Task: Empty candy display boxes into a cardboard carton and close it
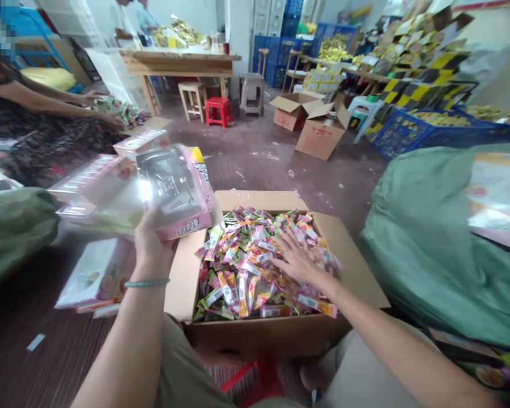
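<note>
Resting flat on the candy sachets (238, 266) toward the carton's (359, 275) right edge, the right hand (300, 258) lies spread, gripping nothing — curling it would gather more. The left hand (151, 241) clamps a pink window box (174, 192) — perhaps tilted — over the far-left corner.

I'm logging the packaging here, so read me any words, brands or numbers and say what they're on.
Nothing here can be read as text.
Black print along the pink window box in the left hand: blurred.
Print on the sachets under the right hand: too small.
Red mark on the cardboard box on the floor: blurred.
</note>
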`<state>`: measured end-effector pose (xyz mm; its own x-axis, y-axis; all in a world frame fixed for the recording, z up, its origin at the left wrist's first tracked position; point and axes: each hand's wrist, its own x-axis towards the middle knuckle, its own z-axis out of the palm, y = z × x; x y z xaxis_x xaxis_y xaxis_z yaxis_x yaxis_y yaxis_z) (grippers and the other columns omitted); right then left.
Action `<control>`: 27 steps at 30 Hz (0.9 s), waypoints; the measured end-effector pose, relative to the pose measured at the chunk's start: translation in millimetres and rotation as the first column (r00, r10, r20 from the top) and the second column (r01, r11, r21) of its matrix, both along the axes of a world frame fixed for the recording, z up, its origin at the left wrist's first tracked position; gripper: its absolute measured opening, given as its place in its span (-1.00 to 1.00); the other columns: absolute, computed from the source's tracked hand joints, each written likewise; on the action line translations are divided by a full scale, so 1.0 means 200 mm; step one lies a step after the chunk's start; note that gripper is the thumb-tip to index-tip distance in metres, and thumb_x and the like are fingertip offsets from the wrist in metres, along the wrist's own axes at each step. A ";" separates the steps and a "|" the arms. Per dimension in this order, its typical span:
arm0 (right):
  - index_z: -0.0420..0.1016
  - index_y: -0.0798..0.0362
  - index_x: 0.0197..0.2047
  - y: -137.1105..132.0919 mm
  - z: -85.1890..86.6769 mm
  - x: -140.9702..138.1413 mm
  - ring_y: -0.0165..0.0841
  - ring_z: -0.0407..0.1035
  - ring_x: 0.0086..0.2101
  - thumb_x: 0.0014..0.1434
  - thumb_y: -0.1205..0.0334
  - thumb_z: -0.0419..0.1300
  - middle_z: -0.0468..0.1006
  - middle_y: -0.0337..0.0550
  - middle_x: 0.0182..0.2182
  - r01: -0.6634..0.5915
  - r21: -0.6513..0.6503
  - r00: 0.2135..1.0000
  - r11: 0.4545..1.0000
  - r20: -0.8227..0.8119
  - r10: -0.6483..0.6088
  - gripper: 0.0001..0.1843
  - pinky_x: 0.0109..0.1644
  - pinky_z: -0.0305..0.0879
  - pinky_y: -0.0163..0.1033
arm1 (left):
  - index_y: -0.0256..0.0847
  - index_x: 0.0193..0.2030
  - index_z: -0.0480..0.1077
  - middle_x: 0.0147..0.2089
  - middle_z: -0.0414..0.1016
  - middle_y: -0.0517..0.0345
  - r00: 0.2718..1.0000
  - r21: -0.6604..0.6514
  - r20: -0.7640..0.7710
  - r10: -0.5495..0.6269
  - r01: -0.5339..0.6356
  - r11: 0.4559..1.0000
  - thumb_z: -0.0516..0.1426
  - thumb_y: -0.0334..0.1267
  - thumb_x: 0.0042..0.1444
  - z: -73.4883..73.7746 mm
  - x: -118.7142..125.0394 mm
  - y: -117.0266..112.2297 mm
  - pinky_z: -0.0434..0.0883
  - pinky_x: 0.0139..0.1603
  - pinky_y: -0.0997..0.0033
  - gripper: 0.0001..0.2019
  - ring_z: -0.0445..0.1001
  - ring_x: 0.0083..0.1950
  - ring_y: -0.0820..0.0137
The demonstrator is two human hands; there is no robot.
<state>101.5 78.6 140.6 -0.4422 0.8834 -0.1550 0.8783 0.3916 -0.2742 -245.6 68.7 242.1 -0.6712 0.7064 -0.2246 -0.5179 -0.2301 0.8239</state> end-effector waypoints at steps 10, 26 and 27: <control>0.18 -0.06 0.51 0.17 -0.31 -1.05 0.28 -0.29 0.46 0.46 -0.21 -0.04 0.07 0.07 0.49 -0.154 0.059 0.987 0.986 -0.042 0.157 -0.31 0.39 -0.32 0.60 | -0.18 -0.05 0.63 0.00 0.70 0.12 1.000 -0.053 0.002 0.018 -0.018 0.998 0.31 -0.23 0.11 -0.06 -0.13 -0.01 0.60 0.10 0.30 -0.75 0.65 0.04 0.28; 0.32 -0.25 0.43 -0.16 -0.35 -0.58 0.12 0.13 0.38 0.41 0.13 0.08 0.21 -0.01 0.43 -0.145 0.259 0.984 0.955 -0.065 0.167 -0.45 0.38 0.17 0.37 | -0.34 0.18 0.51 -0.19 0.72 -0.05 0.935 -0.183 0.141 -0.324 0.347 0.920 0.22 -0.11 0.28 -0.20 -0.05 -0.01 0.57 -0.32 0.40 -0.57 0.68 -0.29 0.25; 0.37 -0.33 0.40 -0.19 -0.37 -0.52 0.12 0.24 0.32 0.39 0.11 0.10 0.32 -0.05 0.37 -0.129 0.314 0.983 0.941 -0.082 0.162 -0.46 0.31 0.28 0.35 | -0.37 0.17 0.51 -0.21 0.72 -0.07 0.924 -0.195 0.153 -0.350 0.375 0.906 0.21 -0.09 0.29 -0.21 -0.02 -0.02 0.56 -0.34 0.40 -0.56 0.68 -0.30 0.23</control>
<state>-2.9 40.4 65.6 -0.5689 0.8054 0.1665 0.7781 0.5927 -0.2083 -250.2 64.2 199.9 -0.3398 0.8217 -0.4575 -0.6229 0.1679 0.7641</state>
